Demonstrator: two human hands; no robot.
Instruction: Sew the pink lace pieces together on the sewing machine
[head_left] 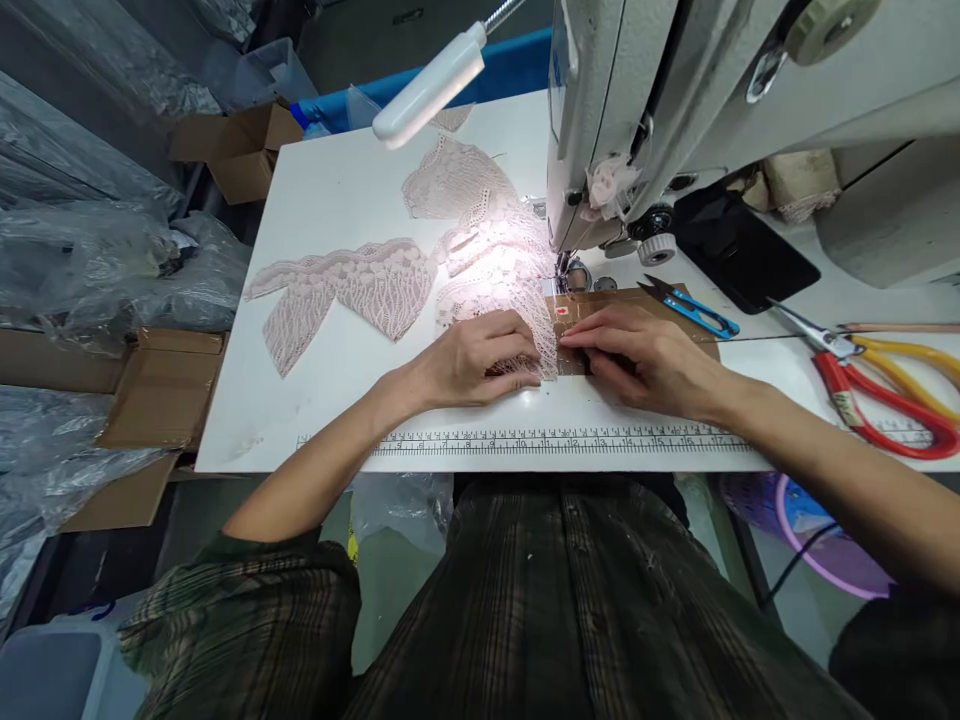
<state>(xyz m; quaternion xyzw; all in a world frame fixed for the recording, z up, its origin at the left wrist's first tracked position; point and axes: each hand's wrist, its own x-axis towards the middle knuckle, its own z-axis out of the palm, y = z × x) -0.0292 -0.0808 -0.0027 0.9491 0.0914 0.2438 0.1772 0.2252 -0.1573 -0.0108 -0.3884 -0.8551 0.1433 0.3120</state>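
Left hand [487, 360]: palm down on a pale pink openwork lace piece [499, 290], fingers loosely curved, thumb held apart from them. Right hand [637, 355]: over a brown flat sheet [592, 300], fingertips bunched at the lace's right edge; can't tell if they pinch it, undersides are hidden.

Lace piece sits on the white tabletop [315, 180], bunched in folds just left of the metal presser foot [561, 268] of the white sewing machine [607, 120]. Its near right corner overlaps the brown sheet. Brightly lit there; detail washes out. White tube-shaped lamp [431, 85] hangs above, up and to the left.

Second pale pink lace piece with a scalloped edge [375, 285] lies flat to the left. Blue-handled thread snips [694, 308] rest partly on the brown sheet, beyond the right hand. Black flat phone [739, 245] just behind them. Printed ruler strip [540, 443] runs along the near table edge, beneath the right forearm.
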